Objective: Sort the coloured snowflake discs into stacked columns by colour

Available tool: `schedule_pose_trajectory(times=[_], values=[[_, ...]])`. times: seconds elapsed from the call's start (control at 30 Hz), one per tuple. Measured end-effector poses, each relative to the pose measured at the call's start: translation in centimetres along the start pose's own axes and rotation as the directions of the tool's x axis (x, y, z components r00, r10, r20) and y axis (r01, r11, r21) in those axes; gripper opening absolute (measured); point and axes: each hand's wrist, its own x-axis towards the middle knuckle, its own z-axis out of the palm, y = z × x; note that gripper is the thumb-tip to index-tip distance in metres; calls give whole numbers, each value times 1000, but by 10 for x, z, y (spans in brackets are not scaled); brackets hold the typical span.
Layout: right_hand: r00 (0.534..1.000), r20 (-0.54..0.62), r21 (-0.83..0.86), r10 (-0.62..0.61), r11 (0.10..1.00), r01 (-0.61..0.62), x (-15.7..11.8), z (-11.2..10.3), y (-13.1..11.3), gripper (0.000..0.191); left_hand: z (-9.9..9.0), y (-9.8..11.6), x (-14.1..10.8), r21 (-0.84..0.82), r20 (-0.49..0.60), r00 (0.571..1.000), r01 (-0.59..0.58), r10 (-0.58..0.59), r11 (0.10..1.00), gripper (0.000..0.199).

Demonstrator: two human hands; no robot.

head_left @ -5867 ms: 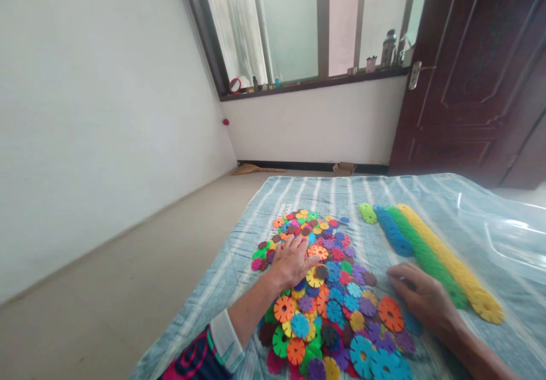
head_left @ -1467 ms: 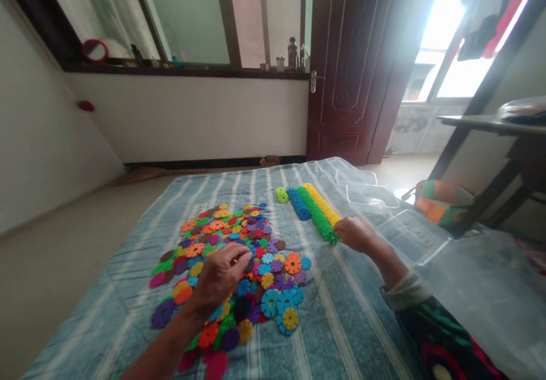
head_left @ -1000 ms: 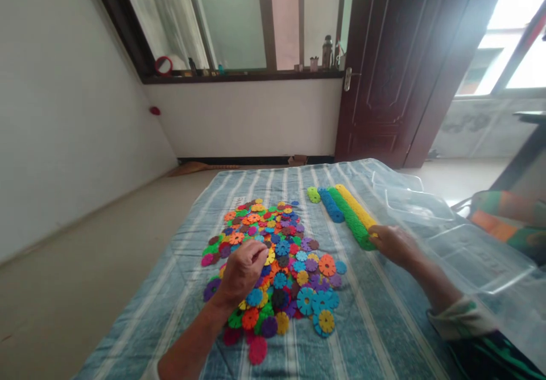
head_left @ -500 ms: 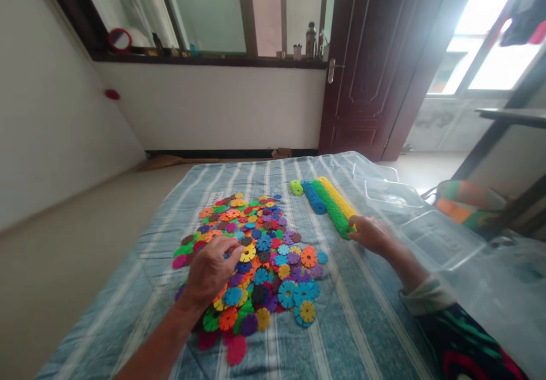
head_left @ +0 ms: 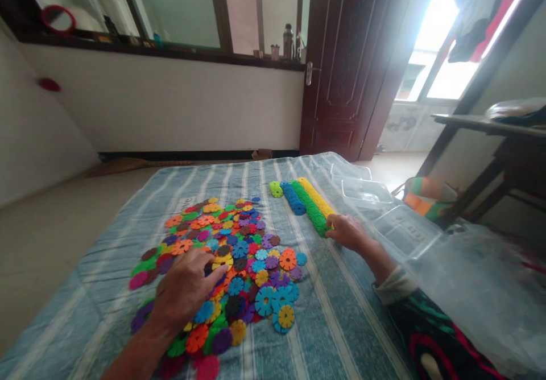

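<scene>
My left hand point(head_left: 183, 286) is over a loose pile of colourful notched plastic discs point(head_left: 239, 248). Its thumb and forefinger are apart, close to a yellow disc point(head_left: 222, 261) on the pile; the other fingers are partly hidden. At the right, my right hand point(head_left: 347, 232) pinches the near end of a long yellow row of stacked discs point(head_left: 314, 195). A green row of discs point(head_left: 309, 206) lies along its left side, then a shorter blue row point(head_left: 293, 198) and a small lime-green stack point(head_left: 276, 189).
Clear plastic boxes point(head_left: 407, 231) stand along the right edge of the striped cloth point(head_left: 336, 323). Nearer to me on that side lies a crumpled clear plastic bag point(head_left: 478, 300). A dark desk point(head_left: 490, 124) stands beyond at the right, and a brown door point(head_left: 341, 73) is at the back.
The view has swung to the right, so everything sits further left. My left thumb and forefinger have spread apart near the yellow disc. My right hand stays at the yellow row's end.
</scene>
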Motion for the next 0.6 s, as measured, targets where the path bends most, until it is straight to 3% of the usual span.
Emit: schedule_pose_trajectory(times=[0.2, 0.37, 0.6], values=[[1000, 15, 19, 6, 1000, -6, 0, -4, 0, 22, -1, 1, 1, -91, 22, 998, 63, -61, 994, 21], [997, -71, 52, -8, 999, 12, -4, -12, -3, 17, -4, 5, 0, -132, 70, 993, 103, -94, 986, 17], [993, -112, 72, -29, 997, 38, -8, -11, -12, 19, -5, 11, -3, -65, 98, 989, 115, -109, 991, 14]])
